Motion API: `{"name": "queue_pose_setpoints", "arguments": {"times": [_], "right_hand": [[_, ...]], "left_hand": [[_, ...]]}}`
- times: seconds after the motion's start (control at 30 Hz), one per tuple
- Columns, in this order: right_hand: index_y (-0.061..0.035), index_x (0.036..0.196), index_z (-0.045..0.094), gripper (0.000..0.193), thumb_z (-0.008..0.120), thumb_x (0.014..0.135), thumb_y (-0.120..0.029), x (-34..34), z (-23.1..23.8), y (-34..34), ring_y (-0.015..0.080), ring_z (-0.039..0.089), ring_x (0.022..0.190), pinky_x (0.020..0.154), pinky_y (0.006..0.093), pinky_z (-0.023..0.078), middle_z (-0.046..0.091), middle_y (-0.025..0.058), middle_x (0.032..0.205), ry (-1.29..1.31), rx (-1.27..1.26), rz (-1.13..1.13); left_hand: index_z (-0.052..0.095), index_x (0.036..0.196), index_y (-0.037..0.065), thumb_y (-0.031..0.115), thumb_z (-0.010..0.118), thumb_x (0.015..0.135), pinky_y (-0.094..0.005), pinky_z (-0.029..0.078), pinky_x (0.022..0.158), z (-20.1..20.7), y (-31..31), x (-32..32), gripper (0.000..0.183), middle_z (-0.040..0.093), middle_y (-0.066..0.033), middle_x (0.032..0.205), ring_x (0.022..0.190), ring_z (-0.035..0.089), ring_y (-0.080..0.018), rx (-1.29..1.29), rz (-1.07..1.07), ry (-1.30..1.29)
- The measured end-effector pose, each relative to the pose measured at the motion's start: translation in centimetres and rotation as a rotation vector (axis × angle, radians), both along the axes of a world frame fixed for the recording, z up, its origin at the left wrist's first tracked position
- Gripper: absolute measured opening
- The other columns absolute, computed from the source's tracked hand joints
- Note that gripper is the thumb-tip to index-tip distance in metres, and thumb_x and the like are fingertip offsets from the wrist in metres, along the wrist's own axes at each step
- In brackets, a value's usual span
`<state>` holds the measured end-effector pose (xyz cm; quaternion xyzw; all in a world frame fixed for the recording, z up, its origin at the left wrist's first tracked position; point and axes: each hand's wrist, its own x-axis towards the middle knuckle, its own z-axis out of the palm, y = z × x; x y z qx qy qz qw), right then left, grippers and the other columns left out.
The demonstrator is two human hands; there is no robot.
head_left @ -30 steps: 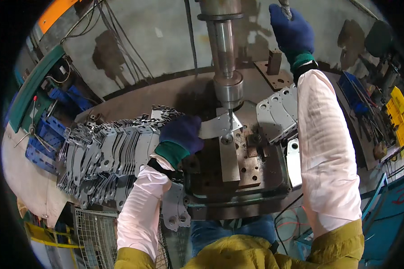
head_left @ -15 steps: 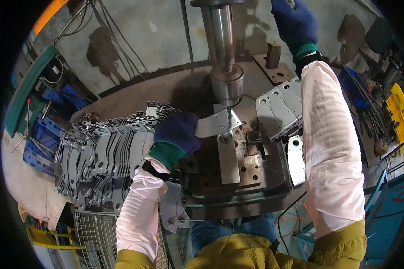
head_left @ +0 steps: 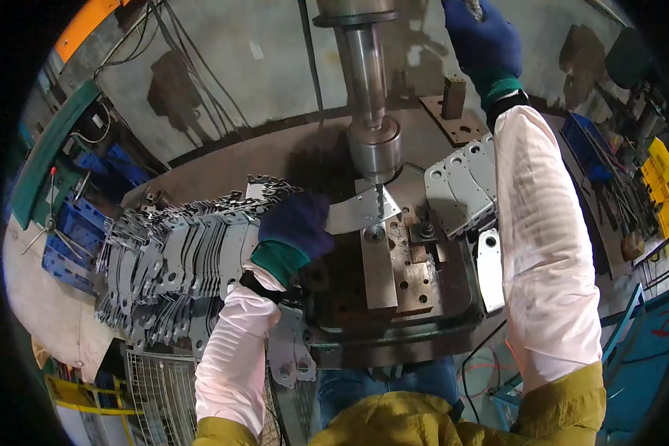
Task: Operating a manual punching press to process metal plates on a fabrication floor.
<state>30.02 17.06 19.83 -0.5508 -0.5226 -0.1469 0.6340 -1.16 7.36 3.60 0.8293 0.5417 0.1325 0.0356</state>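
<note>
Under the drill bit [head_left: 380, 199], on the rusty fixture block [head_left: 405, 271] at the middle of the machine table [head_left: 290, 156], a flat grey metal plate [head_left: 360, 210] is lying with the bit's tip coming down right onto its right end. The left hand [head_left: 299, 223], in a dark blue glove, is gripping that plate by its left end, fingers curled over the edge and pinning it flat on the block. Above the bit, the thick steel spindle [head_left: 368, 89] is standing straight up out of the chuck [head_left: 375, 147].

The right hand [head_left: 485, 41], gloved in the same blue, is reaching high at the top edge of the view, fist wrapped around something that is mostly cut off, so what it is grasping cannot be told. Its white sleeve [head_left: 543, 245] is running down the right side of the table.

Just right of the fixture, a fan of finished plates [head_left: 457, 182] is leaning in a row, and one more plate [head_left: 490, 259] is lying flat beside the sleeve. Off to the left, a big heap of similar blanks [head_left: 178, 267] is spreading across the table edge, close behind the left wrist. Farther out, blue bins [head_left: 70, 238] are sitting on the left, and yellow and blue crates [head_left: 661, 186] are sitting on the far right.
</note>
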Motion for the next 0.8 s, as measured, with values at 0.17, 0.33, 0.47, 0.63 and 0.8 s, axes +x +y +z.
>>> {"name": "queue_pose_setpoints", "arguments": {"times": [0.17,0.33,0.47,0.63,0.8], "right_hand": [[-0.0061,0.085,0.069,0.047,0.060,0.093,-0.051,-0.2,0.2,-0.2,0.0474,0.066,0.084,0.073,0.0561,0.050,0.068,0.0245,0.082,0.003,-0.012,0.014],[-0.0074,0.090,0.070,0.052,0.058,0.091,-0.058,0.9,-0.4,-0.2,0.0456,0.066,0.085,0.077,0.0519,0.052,0.070,0.0210,0.085,-0.031,-0.035,-0.017],[-0.0076,0.095,0.069,0.054,0.058,0.090,-0.060,1.6,-0.8,-1.1,0.0457,0.063,0.080,0.076,0.0486,0.052,0.069,0.0190,0.083,-0.073,-0.073,0.018],[-0.0080,0.102,0.070,0.059,0.056,0.090,-0.064,2.0,-1.0,-3.7,0.0445,0.065,0.086,0.078,0.0482,0.052,0.070,0.0216,0.088,-0.113,-0.293,0.219],[-0.0021,0.089,0.069,0.058,0.066,0.088,-0.060,3.1,-0.5,-5.0,0.0135,0.062,0.067,0.061,0.0327,0.048,0.066,0.0046,0.073,-0.059,-0.305,0.280]], "left_hand": [[0.067,0.093,0.012,0.021,0.071,0.069,-0.0484,0.057,0.078,0.3,-0.4,0.5,0.026,0.069,-0.0153,0.093,0.090,0.069,-0.0380,0.054,0.024,0.154],[0.067,0.100,0.011,0.022,0.073,0.070,-0.0475,0.055,0.088,1.6,-0.4,1.5,0.033,0.069,-0.0161,0.104,0.101,0.067,-0.0379,-0.052,0.040,0.161],[0.065,0.099,0.011,0.020,0.071,0.070,-0.0483,0.055,0.086,0.6,0.1,1.1,0.031,0.068,-0.0168,0.100,0.097,0.066,-0.0394,-0.007,-0.003,0.141],[0.063,0.103,0.011,0.019,0.070,0.072,-0.0504,0.054,0.085,-0.2,1.0,-1.5,0.033,0.065,-0.0161,0.099,0.095,0.064,-0.0397,0.072,-0.093,0.252],[0.061,0.106,0.009,0.018,0.068,0.072,-0.0508,0.052,0.089,-1.5,3.3,-1.9,0.036,0.063,-0.0168,0.105,0.102,0.062,-0.0398,0.111,-0.254,0.233]]}}
